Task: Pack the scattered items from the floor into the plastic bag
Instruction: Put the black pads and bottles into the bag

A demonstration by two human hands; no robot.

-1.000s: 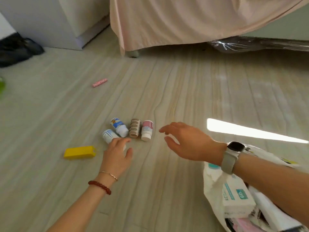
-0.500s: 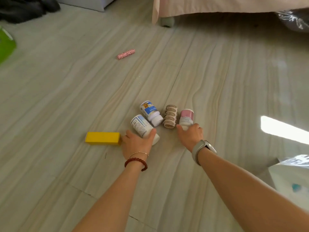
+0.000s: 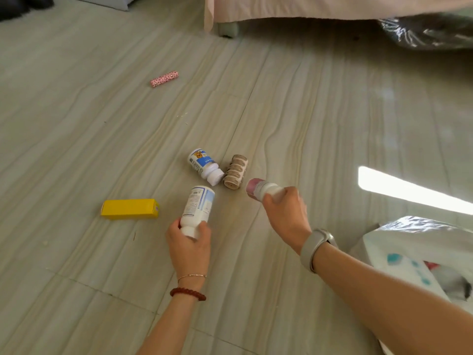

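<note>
the left hand [image 3: 189, 243] gripped a white pill bottle [image 3: 197, 206] by its cap end, fingers curled round the neck so the labelled body pointed away, lifted off the wooden floor [image 3: 76, 139]. the right hand [image 3: 286, 213] was clamped the same way on a pink-labelled bottle [image 3: 261, 189], probably so both could go across in one trip. the plastic bag [image 3: 414, 234] sat open at the floor's right edge (already holding a white box), close to the right arm. still lying on the floor were a blue-labelled bottle [image 3: 203, 163] touching a brown patterned roll [image 3: 236, 171], a yellow box [image 3: 129, 208] to the left, and a pink tube [image 3: 164, 78] well apart, further away.
</note>
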